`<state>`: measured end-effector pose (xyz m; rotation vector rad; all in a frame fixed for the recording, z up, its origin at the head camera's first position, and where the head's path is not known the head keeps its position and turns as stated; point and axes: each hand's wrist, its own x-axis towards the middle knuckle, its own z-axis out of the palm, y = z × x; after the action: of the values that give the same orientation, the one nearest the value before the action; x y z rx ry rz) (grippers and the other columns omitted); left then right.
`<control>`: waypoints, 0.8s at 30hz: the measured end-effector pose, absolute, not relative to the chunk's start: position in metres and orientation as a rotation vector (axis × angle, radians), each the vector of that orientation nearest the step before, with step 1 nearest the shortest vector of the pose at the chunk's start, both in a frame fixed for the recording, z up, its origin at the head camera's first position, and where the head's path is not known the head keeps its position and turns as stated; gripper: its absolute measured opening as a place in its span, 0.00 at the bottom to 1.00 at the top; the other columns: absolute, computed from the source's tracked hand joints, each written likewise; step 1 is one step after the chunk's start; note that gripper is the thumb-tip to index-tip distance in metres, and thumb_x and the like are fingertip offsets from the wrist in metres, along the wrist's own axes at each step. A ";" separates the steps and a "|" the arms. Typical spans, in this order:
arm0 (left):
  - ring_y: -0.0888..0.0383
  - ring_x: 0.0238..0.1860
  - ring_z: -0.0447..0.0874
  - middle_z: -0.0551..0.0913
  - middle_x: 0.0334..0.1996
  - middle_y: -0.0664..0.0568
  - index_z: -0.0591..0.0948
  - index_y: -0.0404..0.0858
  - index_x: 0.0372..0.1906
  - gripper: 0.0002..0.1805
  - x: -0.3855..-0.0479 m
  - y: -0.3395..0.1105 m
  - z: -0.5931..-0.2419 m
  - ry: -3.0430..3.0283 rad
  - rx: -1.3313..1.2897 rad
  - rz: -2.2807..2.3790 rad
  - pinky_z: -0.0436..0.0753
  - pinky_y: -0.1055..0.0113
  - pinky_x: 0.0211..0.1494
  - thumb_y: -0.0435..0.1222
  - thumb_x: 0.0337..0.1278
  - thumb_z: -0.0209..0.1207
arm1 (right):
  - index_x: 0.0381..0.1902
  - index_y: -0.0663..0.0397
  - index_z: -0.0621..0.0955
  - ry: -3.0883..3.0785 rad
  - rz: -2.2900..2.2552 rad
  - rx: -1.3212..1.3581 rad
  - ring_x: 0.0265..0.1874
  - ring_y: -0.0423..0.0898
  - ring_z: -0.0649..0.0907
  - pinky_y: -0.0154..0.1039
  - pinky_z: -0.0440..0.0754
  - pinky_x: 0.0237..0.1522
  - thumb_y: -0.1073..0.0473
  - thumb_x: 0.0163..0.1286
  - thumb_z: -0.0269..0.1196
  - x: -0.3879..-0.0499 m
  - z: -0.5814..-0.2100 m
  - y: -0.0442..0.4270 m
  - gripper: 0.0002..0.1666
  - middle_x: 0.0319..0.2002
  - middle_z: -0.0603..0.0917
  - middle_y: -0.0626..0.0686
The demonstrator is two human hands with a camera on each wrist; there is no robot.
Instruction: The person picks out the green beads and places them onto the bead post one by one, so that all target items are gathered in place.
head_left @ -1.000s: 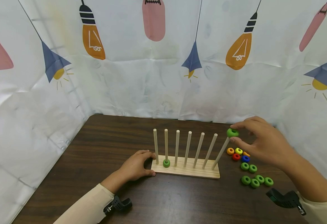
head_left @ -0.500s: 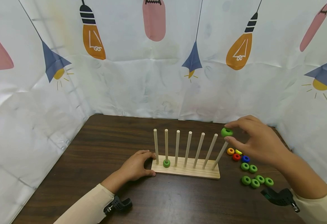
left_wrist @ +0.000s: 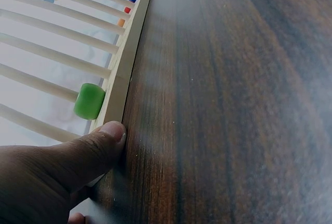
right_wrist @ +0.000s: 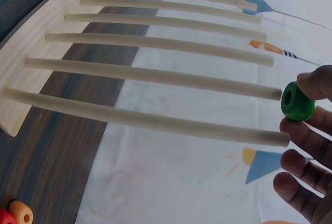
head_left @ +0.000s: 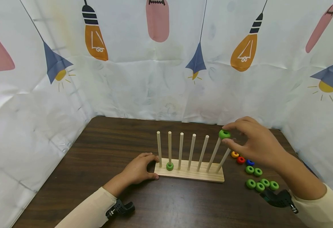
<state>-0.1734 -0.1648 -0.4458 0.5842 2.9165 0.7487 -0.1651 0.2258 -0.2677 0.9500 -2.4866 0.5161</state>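
The left hand (head_left: 138,168) rests at the left end of a 7-peg board (head_left: 195,174) on a table (head_left: 160,202), a ring (head_left: 169,168) around the 2nd peg (head_left: 170,145) from left, another ring (head_left: 223,137) in the right hand (head_left: 253,143) near the tip of the 6th peg (head_left: 214,154). Right of the board lie 4 rings (head_left: 259,189), 2 more rings (head_left: 248,172) just behind, other rings (head_left: 240,162) farther back.
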 end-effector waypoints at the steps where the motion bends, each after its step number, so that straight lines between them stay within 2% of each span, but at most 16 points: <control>1: 0.44 0.69 0.72 0.80 0.61 0.46 0.84 0.51 0.54 0.30 -0.173 -0.165 -0.446 2.915 0.584 0.750 0.75 0.44 0.64 0.48 0.41 0.82 | 0.51 0.47 0.86 -2.485 0.514 0.955 0.46 0.43 0.79 0.43 0.78 0.41 0.60 0.56 0.79 -0.165 -0.268 0.225 0.23 0.45 0.85 0.43; 8: 0.44 0.69 0.72 0.80 0.62 0.46 0.84 0.51 0.55 0.31 -0.174 -0.165 -0.446 2.913 0.586 0.751 0.75 0.43 0.64 0.49 0.42 0.81 | 0.50 0.48 0.85 -2.478 0.514 0.991 0.41 0.39 0.78 0.38 0.80 0.33 0.60 0.57 0.78 -0.167 -0.269 0.218 0.22 0.44 0.85 0.43; 14: 0.43 0.69 0.72 0.79 0.63 0.45 0.84 0.51 0.55 0.31 -0.173 -0.165 -0.445 2.915 0.597 0.747 0.76 0.43 0.63 0.49 0.42 0.81 | 0.51 0.48 0.85 -2.491 0.519 0.995 0.38 0.38 0.77 0.38 0.80 0.32 0.60 0.59 0.78 -0.168 -0.270 0.213 0.22 0.46 0.85 0.44; 24: 0.43 0.69 0.71 0.79 0.63 0.45 0.84 0.51 0.55 0.31 -0.173 -0.165 -0.446 2.914 0.578 0.746 0.75 0.43 0.64 0.49 0.42 0.81 | 0.52 0.49 0.85 -2.497 0.555 1.007 0.42 0.39 0.78 0.41 0.80 0.35 0.58 0.61 0.77 -0.171 -0.271 0.203 0.21 0.48 0.85 0.44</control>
<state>-0.1730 -0.1646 -0.4459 0.5780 2.9139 0.7456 -0.1708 0.2033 -0.2714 1.0065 -2.4966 0.5554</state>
